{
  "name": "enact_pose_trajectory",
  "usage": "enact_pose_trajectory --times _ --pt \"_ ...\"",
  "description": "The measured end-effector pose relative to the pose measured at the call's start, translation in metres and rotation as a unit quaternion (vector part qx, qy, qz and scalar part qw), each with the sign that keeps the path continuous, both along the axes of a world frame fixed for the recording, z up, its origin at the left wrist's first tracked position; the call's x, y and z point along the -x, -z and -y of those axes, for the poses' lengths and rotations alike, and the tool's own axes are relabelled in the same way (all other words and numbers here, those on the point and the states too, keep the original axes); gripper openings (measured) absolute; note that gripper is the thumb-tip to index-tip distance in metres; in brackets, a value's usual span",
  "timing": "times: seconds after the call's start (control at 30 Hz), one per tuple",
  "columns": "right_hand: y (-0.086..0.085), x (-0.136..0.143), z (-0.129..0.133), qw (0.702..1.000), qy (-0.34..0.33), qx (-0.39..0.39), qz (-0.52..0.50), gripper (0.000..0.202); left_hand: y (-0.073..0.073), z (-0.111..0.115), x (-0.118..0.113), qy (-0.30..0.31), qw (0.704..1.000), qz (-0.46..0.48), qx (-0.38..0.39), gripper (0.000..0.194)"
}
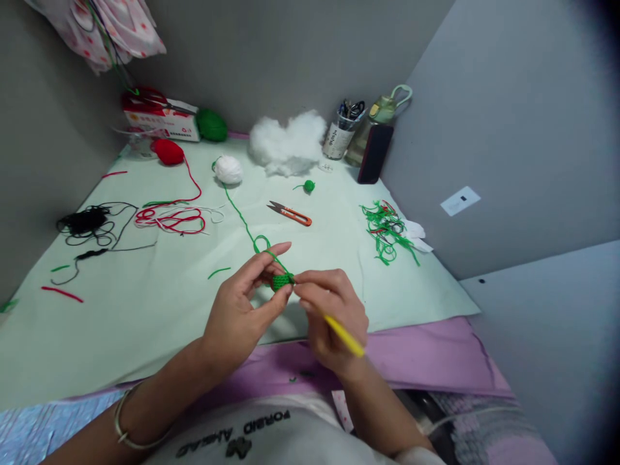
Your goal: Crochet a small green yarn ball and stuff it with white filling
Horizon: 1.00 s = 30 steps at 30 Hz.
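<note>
Two bare hands come close together in the head view, just above the near part of a pale green cloth. The left hand pinches a small green knitted piece between thumb and fingers, its index finger stretched out above. A green strand runs from beside a white yarn ball, loops near that finger and reaches the piece. The right hand grips a yellow-handled tool like a pen, its front end at the right edge of the piece; the exact tip is too small to make out.

Beyond the hands lie orange-handled snips, with a small green ball farther back, near white stuffing. On the right, a heap of yarn scraps lies in front of a dark phone, which leans upright before a bottle. A cup of pens stands beside the bottle. On the left are tangled black yarn and a red yarn ball.
</note>
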State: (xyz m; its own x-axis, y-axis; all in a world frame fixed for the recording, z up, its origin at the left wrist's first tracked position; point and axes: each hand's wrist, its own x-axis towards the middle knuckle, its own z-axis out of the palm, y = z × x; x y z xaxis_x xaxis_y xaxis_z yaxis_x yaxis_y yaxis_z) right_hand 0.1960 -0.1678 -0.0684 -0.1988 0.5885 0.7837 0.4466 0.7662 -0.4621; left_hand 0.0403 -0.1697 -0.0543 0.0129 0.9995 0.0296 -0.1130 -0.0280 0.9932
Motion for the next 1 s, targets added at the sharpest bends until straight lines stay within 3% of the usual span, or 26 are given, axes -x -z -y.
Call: enact_pose_trajectory --times 0.1,0.17,0.23,0.33,0.4,0.57,0.67,0.8,0.9,0.93,1.0 --pt "0.009 0.004 0.002 0.995 0.068 -0.050 0.045 0.035 -0.002 0.000 0.000 0.060 0.985 0.134 0.092 0.050" --pt "0.010 0.005 0.001 0.998 0.051 -0.036 -0.012 0.035 -0.004 -0.001 0.002 0.105 0.957 0.220 0.158 0.047" --pt "0.007 0.004 -0.003 0.991 0.011 0.030 -0.128 0.029 -0.006 -0.004 0.006 0.118 0.938 0.263 0.191 0.040" --pt "0.002 0.004 -0.009 0.937 -0.074 0.162 -0.300 0.023 -0.007 -0.007 0.008 0.107 0.945 0.254 0.174 0.039" --pt "0.001 0.005 -0.012 0.910 -0.116 0.216 -0.335 0.020 -0.007 -0.006 0.007 0.112 0.953 0.236 0.154 0.040" --pt "0.002 0.008 -0.009 0.920 -0.108 0.225 -0.301 0.019 -0.005 -0.005 0.001 0.082 0.969 0.198 0.125 0.043" --pt "0.001 0.006 -0.009 0.916 -0.122 0.223 -0.309 0.018 -0.005 -0.008 0.003 0.100 0.957 0.221 0.158 0.048" --pt "-0.001 -0.001 -0.015 0.846 -0.157 0.302 -0.410 0.019 -0.005 -0.011 0.008 0.153 0.918 0.303 0.206 0.041" --pt "-0.002 -0.001 -0.017 0.807 -0.180 0.349 -0.442 0.020 -0.003 -0.010 0.007 0.148 0.922 0.303 0.189 0.037" --pt "-0.002 0.000 -0.016 0.810 -0.183 0.351 -0.434 0.020 -0.002 -0.009 0.006 0.141 0.931 0.285 0.178 0.038" --pt "0.000 0.003 -0.014 0.845 -0.160 0.327 -0.393 0.018 0.000 -0.007 0.003 0.130 0.949 0.246 0.146 0.041"
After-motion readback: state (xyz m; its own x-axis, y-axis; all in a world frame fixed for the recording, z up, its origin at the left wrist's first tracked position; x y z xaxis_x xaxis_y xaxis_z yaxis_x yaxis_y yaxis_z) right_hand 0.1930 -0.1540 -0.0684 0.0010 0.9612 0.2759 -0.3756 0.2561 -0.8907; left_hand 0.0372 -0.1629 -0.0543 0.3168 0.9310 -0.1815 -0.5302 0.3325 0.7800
